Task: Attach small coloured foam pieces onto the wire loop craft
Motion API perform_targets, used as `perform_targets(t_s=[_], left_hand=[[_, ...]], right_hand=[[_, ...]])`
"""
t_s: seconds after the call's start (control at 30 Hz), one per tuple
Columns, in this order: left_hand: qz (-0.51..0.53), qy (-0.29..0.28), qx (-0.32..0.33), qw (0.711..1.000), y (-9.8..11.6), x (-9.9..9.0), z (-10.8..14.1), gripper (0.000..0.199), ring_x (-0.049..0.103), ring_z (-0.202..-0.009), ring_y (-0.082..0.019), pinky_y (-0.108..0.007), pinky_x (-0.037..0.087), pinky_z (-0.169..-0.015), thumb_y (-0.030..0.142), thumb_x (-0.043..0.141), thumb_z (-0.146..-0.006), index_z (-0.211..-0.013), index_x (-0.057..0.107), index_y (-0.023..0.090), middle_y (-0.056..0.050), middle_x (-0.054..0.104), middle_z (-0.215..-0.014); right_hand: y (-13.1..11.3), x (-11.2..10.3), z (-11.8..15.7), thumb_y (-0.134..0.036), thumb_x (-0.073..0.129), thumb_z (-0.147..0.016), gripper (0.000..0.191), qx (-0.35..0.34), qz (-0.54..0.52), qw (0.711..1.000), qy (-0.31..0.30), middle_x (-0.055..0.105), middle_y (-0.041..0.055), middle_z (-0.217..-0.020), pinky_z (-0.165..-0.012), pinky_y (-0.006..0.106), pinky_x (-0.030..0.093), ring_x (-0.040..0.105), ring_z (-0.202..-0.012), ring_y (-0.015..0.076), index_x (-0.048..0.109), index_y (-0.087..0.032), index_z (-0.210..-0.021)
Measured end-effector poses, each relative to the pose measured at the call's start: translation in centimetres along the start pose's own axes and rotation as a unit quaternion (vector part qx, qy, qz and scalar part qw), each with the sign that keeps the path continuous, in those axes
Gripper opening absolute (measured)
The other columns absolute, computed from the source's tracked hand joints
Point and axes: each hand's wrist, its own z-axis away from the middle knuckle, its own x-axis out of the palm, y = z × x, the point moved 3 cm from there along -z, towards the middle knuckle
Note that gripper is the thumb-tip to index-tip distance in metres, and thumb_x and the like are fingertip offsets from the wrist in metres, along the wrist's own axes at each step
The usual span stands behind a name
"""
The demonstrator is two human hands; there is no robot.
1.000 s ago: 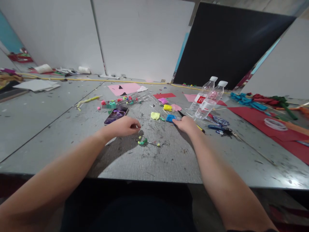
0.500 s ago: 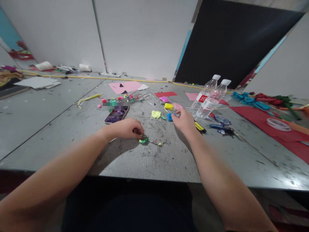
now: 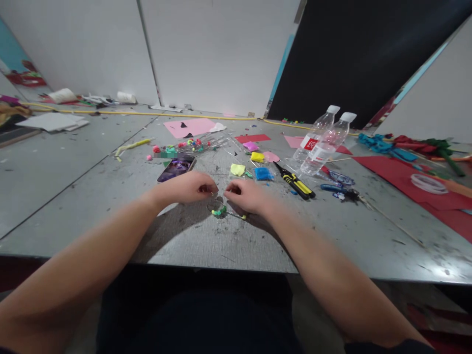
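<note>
A small thin wire ring point(image 3: 207, 210) with green and yellow clay bits point(image 3: 219, 211) on it lies in front of me, its straight tail ending in a yellow bit point(image 3: 244, 217). My left hand point(image 3: 188, 188) is closed in a pinch at the ring's upper edge. Just right of it, my right hand point(image 3: 246, 194) has its fingertips pressed together; whatever they hold is too small to make out. Beyond the right hand lie a blue clay packet point(image 3: 263, 173), a pale yellow clay piece point(image 3: 238, 170) and a yellow clay packet point(image 3: 257, 157).
A phone point(image 3: 177, 168) lies beyond my left hand. To the right are yellow-and-black pliers point(image 3: 295, 183), two plastic bottles point(image 3: 320, 147), blue-handled pliers point(image 3: 337, 191) and red sheets point(image 3: 401, 182). Beaded wires point(image 3: 191, 144) and pink paper point(image 3: 190, 128) lie farther back.
My right hand has left the blue clay packet and come left and nearer, beside my left hand. The left hand has shifted slightly up, showing more of the wire ring.
</note>
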Motion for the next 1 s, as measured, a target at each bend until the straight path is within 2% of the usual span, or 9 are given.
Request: perform_targets(t_s=[0.13,0.23,0.33,0.47,0.57,0.7,0.83,0.9,1.0], left_hand=[[-0.009,0.005,0.002,1.0,-0.3,-0.1,0.0,0.027,0.068,-0.085,-0.017,-0.027,0.049,-0.079,0.017,0.059,-0.086,-0.104,0.078,0.018,-0.008,0.075,-0.101],[0.005,-0.006,0.01,1.0,-0.4,0.3,-0.1,0.026,0.069,-0.088,-0.018,-0.027,0.049,-0.08,0.021,0.059,-0.088,-0.106,0.078,0.018,-0.009,0.076,-0.102],[0.024,-0.009,0.01,1.0,-0.3,0.6,-0.2,0.026,0.07,-0.091,-0.018,-0.028,0.05,-0.081,0.023,0.06,-0.088,-0.108,0.077,0.017,-0.009,0.078,-0.103],[0.043,0.01,-0.01,0.999,-0.5,0.3,0.0,0.027,0.071,-0.092,-0.019,-0.028,0.049,-0.082,0.027,0.06,-0.089,-0.109,0.076,0.019,-0.008,0.08,-0.105],[0.022,0.076,-0.053,0.995,-1.5,-0.9,0.3,0.028,0.069,-0.087,-0.018,-0.029,0.048,-0.078,0.031,0.057,-0.091,-0.107,0.076,0.019,-0.006,0.08,-0.099],[-0.005,0.159,-0.109,0.981,-3.2,-2.4,0.7,0.026,0.067,-0.081,-0.018,-0.03,0.047,-0.076,0.032,0.057,-0.087,-0.098,0.076,0.017,-0.006,0.078,-0.091],[0.0,0.145,-0.12,0.982,-3.5,-1.9,0.4,0.026,0.066,-0.08,-0.019,-0.031,0.047,-0.078,0.032,0.06,-0.084,-0.097,0.077,0.017,-0.007,0.077,-0.092],[0.008,0.13,-0.118,0.984,-3.3,-1.4,0.2,0.027,0.066,-0.082,-0.019,-0.031,0.048,-0.078,0.031,0.062,-0.083,-0.1,0.077,0.016,-0.008,0.077,-0.094],[0.014,0.12,-0.109,0.987,-3.1,-0.7,-0.2,0.029,0.066,-0.081,-0.02,-0.032,0.048,-0.077,0.031,0.061,-0.083,-0.1,0.077,0.015,-0.01,0.077,-0.093]], right_hand=[[2.0,-0.7,-1.5,-0.023,0.062,-0.09,0.014,0.045,0.084,0.99,0.108,0.071,0.0073,-0.093,-0.08,0.031,0.046,0.062,-0.085,0.0198,0.071,-0.017,-0.099],[3.7,-1.4,-2.8,-0.022,0.067,-0.088,0.025,0.025,0.137,0.98,0.141,0.069,0.0128,-0.112,-0.096,0.036,0.045,0.061,-0.104,0.0249,0.071,-0.014,-0.111],[4.5,-1.6,-3.6,-0.027,0.071,-0.089,0.024,-0.011,0.161,0.98,0.121,0.068,0.0136,-0.114,-0.104,0.037,0.042,0.059,-0.113,0.0269,0.073,-0.014,-0.109],[4.3,-1.3,-3.9,-0.022,0.06,-0.097,0.018,-0.033,0.192,0.977,0.087,0.07,0.0136,-0.108,-0.1,0.035,0.043,0.061,-0.106,0.025,0.075,-0.014,-0.102],[4.3,-1.2,-3.9,-0.02,0.055,-0.099,0.021,-0.034,0.204,0.974,0.089,0.071,0.0153,-0.109,-0.098,0.036,0.043,0.061,-0.105,0.0257,0.074,-0.013,-0.102],[4.2,-1.2,-3.8,-0.025,0.062,-0.096,0.022,-0.046,0.215,0.97,0.107,0.07,0.0157,-0.115,-0.102,0.039,0.043,0.059,-0.111,0.0287,0.073,-0.013,-0.111],[3.1,-0.8,-3.7,-0.025,0.059,-0.099,0.023,-0.084,0.259,0.959,0.082,0.069,0.0192,-0.118,-0.102,0.041,0.043,0.057,-0.116,0.0314,0.073,-0.011,-0.11],[2.6,-0.4,-3.8,-0.019,0.05,-0.101,0.025,-0.072,0.283,0.955,0.054,0.068,0.0213,-0.117,-0.093,0.039,0.045,0.058,-0.114,0.0317,0.073,-0.01,-0.108],[2.1,-0.2,-4.0,-0.008,0.043,-0.099,0.031,-0.051,0.289,0.955,0.05,0.069,0.0221,-0.114,-0.087,0.039,0.045,0.06,-0.109,0.0317,0.072,-0.009,-0.106]])
